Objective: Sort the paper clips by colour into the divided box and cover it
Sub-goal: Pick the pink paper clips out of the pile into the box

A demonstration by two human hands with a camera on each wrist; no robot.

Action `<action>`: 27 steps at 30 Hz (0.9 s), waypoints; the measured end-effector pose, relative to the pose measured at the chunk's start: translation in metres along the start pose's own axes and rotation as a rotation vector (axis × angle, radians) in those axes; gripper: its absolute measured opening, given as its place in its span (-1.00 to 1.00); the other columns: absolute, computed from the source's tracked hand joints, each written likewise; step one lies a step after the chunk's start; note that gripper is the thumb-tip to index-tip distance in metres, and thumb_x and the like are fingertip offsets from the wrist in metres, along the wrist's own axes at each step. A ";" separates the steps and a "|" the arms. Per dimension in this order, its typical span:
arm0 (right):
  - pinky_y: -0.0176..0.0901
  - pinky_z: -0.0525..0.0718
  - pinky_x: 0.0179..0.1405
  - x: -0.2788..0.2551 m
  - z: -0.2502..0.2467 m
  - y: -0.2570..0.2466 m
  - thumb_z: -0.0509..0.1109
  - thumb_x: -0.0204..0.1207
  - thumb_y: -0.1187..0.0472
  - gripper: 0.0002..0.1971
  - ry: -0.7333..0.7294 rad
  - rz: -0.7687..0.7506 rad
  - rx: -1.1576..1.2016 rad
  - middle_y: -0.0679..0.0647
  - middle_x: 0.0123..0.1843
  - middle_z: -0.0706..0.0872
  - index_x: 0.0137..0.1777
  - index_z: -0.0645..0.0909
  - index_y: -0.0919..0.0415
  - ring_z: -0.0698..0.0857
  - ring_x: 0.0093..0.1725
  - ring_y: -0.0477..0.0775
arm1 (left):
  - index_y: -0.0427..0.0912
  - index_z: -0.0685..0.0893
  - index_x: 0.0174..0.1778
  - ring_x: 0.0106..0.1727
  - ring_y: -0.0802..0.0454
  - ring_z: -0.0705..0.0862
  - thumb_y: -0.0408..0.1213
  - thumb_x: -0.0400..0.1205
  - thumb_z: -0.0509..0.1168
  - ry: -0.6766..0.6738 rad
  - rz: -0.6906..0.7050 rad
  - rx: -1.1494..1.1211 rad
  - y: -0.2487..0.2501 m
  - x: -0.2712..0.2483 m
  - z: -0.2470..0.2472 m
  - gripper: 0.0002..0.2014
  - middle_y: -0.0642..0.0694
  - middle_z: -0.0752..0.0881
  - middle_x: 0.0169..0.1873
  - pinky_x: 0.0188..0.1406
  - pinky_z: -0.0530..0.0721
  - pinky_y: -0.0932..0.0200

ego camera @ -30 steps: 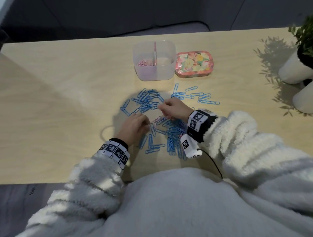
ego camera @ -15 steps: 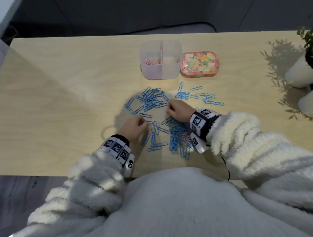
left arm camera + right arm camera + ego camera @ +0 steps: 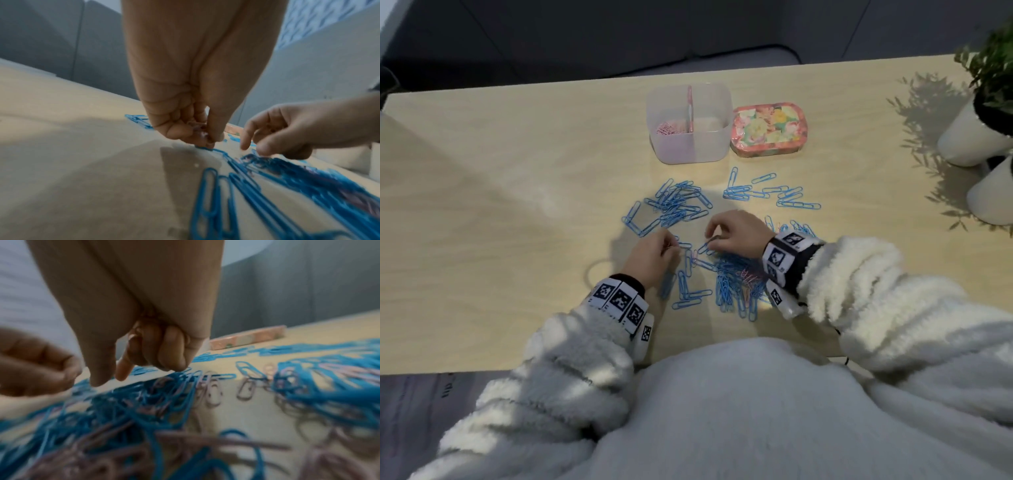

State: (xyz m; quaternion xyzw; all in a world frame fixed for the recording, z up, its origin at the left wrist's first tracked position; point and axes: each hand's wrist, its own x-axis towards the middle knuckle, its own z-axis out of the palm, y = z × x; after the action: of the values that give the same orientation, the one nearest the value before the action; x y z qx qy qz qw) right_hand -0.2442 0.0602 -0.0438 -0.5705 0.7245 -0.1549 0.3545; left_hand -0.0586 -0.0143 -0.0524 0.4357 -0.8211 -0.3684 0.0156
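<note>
Blue paper clips (image 3: 732, 284) are spread over the table (image 3: 500, 212) in loose heaps, with pink paper clips (image 3: 211, 391) mixed in. A few pink ones are pinched in the curled fingers of the left hand (image 3: 650, 257). The right hand (image 3: 736, 233) is held just above the pile, thumb and forefinger nearly closed; whether anything is gripped cannot be told. Farther back, the divided box (image 3: 690, 147) is seen uncovered, pink clips in its left compartment, the floral lid (image 3: 768, 130) just beside it.

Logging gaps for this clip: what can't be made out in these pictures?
- Left hand: pinches something pinkish; left wrist view too blurred to count clips.
- Right hand: head view too small, right wrist view blurred; grip unclear.
- Box: right half's contents veiled by frosted wall.
- Plant: cut by head view's edge.
</note>
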 end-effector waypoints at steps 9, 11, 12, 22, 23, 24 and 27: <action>-0.19 0.34 -0.14 0.003 -0.005 -0.007 0.33 0.54 0.13 -0.82 -0.055 -0.019 -0.227 0.07 -0.12 0.59 0.05 0.61 0.19 0.62 0.07 0.17 | -0.20 0.47 -0.26 -0.57 0.15 0.51 -0.52 0.64 0.03 -0.168 -0.394 -0.996 0.023 0.009 -0.009 -0.77 -0.10 0.41 -0.43 -0.62 0.48 0.38; -0.17 0.37 -0.16 -0.001 -0.009 -0.004 0.34 0.53 0.10 -0.79 -0.021 0.000 -0.206 0.03 -0.15 0.56 0.10 0.57 0.17 0.62 0.04 0.19 | -0.16 0.41 -0.35 -0.51 0.09 0.41 -0.40 0.64 0.06 -0.188 -0.474 -1.046 0.027 0.010 -0.009 -0.77 -0.08 0.38 -0.45 -0.59 0.39 0.32; -0.16 0.39 -0.15 -0.002 -0.011 -0.002 0.35 0.51 0.09 -0.76 -0.012 0.003 -0.216 0.06 -0.12 0.60 0.12 0.56 0.15 0.63 0.04 0.19 | -0.13 0.39 -0.38 -0.51 0.09 0.38 -0.33 0.65 0.10 -0.188 -0.464 -0.989 0.027 0.012 -0.008 -0.75 -0.06 0.37 -0.47 -0.58 0.37 0.30; -0.10 0.52 -0.04 0.003 -0.014 0.005 0.39 0.49 0.19 -0.87 -0.123 0.107 -0.179 0.11 -0.02 0.72 -0.04 0.63 0.23 0.64 0.00 0.11 | -0.12 0.60 -0.16 -0.01 -0.10 0.64 -0.09 0.52 0.34 0.000 -0.005 0.280 0.024 0.008 0.012 -0.83 -0.11 0.71 -0.10 -0.11 0.53 0.05; -0.16 0.52 -0.11 0.002 -0.018 0.007 0.41 0.47 0.22 -0.89 -0.102 0.121 -0.126 0.09 -0.13 0.71 -0.07 0.65 0.25 0.62 -0.09 0.07 | -0.12 0.61 -0.14 0.01 -0.11 0.64 -0.12 0.52 0.33 0.006 -0.004 0.295 0.025 0.008 0.011 -0.85 -0.11 0.71 -0.09 -0.13 0.52 0.06; -0.20 0.50 -0.22 0.000 -0.024 0.010 0.42 0.45 0.26 -0.93 -0.068 0.149 -0.061 0.04 -0.25 0.67 -0.13 0.65 0.26 0.59 -0.19 0.03 | -0.12 0.63 -0.13 0.01 -0.12 0.65 -0.15 0.53 0.33 0.003 0.000 0.306 0.026 0.007 0.010 -0.87 -0.12 0.72 -0.09 -0.14 0.51 0.08; -0.21 0.54 -0.31 -0.003 -0.039 0.018 0.36 0.45 0.31 -0.88 0.033 0.209 0.037 0.04 -0.36 0.65 -0.31 0.57 0.16 0.62 -0.32 0.08 | -0.15 0.66 -0.13 0.00 -0.15 0.67 -0.22 0.55 0.30 -0.036 0.012 0.329 0.027 0.005 0.008 -0.91 -0.15 0.73 -0.10 -0.14 0.55 0.06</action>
State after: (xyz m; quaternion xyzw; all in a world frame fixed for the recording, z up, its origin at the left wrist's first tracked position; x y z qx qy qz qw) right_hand -0.2840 0.0615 -0.0267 -0.4825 0.7829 -0.1396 0.3672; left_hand -0.0835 -0.0044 -0.0429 0.4205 -0.8732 -0.2367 -0.0684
